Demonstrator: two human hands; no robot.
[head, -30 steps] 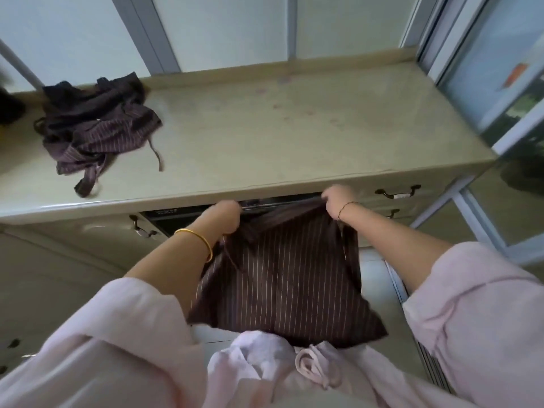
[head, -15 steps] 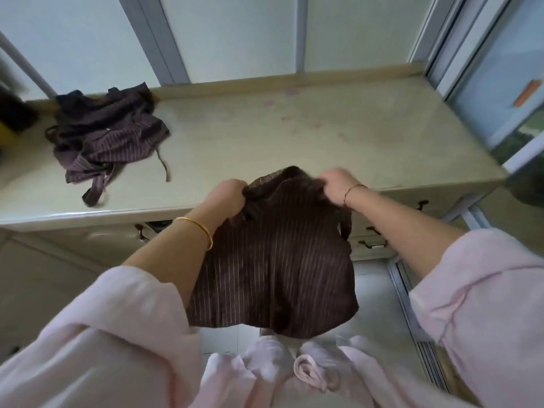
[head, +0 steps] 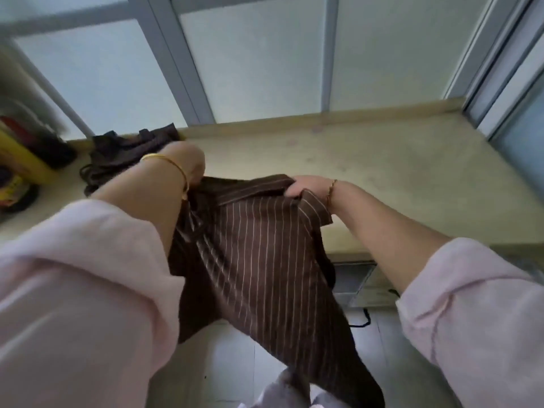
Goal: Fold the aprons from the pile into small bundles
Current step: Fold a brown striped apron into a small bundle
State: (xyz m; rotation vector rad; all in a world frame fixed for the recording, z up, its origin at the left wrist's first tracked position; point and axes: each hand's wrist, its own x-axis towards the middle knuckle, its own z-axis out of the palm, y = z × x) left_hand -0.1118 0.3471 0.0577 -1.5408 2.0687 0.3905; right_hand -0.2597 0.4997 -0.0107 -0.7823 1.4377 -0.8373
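Observation:
A brown apron with thin pale stripes (head: 259, 260) hangs in front of me, its top edge lifted over the beige counter (head: 397, 178). My left hand (head: 188, 163) grips the apron's top left part, fingers hidden behind the wrist. My right hand (head: 309, 187) holds the top right edge, fingers curled round the cloth. The cloth's lower part drapes down below the counter's front edge. A pile of more dark striped aprons (head: 123, 154) lies at the counter's back left, partly hidden by my left forearm.
A yellow container (head: 20, 160) and a dark round jar (head: 14, 192) stand at the counter's far left. Frosted window panels rise behind the counter. An open drawer (head: 353, 281) shows under the counter edge on the right.
Both hands have lifted the apron's top edge up and forward over the counter. My view has tilted up, so the window fills more of the frame.

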